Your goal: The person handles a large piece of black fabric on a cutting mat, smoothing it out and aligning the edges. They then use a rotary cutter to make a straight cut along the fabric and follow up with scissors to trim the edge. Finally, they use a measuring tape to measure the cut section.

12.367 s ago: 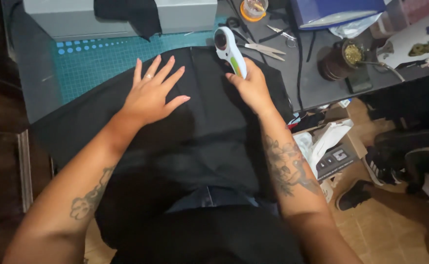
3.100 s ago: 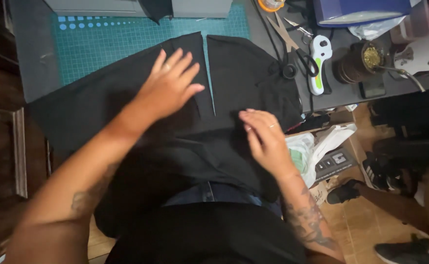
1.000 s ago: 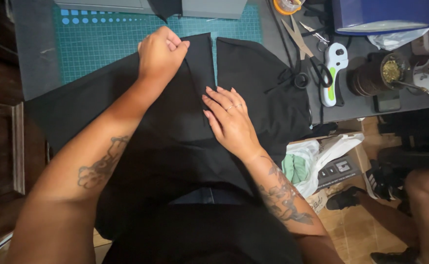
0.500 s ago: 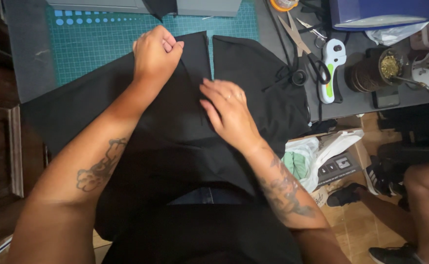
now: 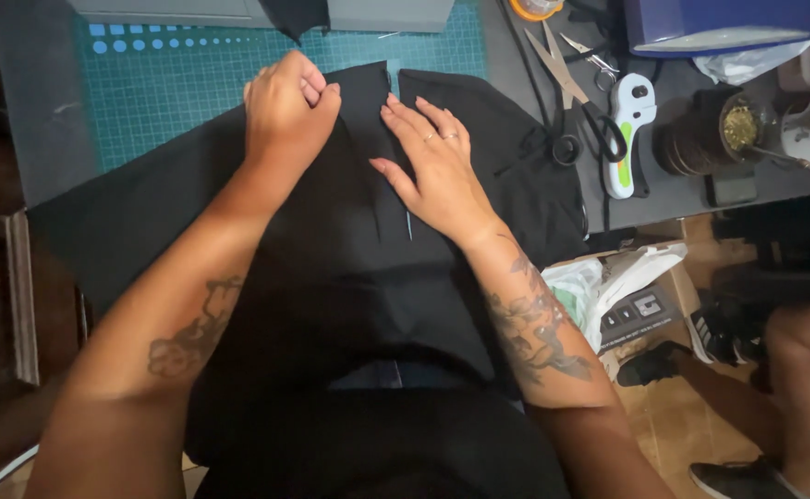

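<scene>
A large piece of black fabric (image 5: pixel 192 212) lies over a teal cutting mat (image 5: pixel 183 79) on the table. A cut runs through it, leaving a separate black piece (image 5: pixel 516 139) on the right. My left hand (image 5: pixel 286 111) is curled into a loose fist and pinches the top edge of the left piece near the cut. My right hand (image 5: pixel 434 166) lies flat, fingers spread, across the fabric right at the cut line, with a ring on one finger.
Black-handled scissors (image 5: pixel 571 92) and a white-and-green rotary cutter (image 5: pixel 628 125) lie right of the fabric. A dark round container (image 5: pixel 714 139) and a blue box (image 5: pixel 719 23) stand further right. Grey machine base (image 5: pixel 266 11) at the back. Bags and shoes on the floor.
My right hand slid up along the cut toward the top edge. My left hand stayed clenched on the fabric's top edge; the view shifted slightly.
</scene>
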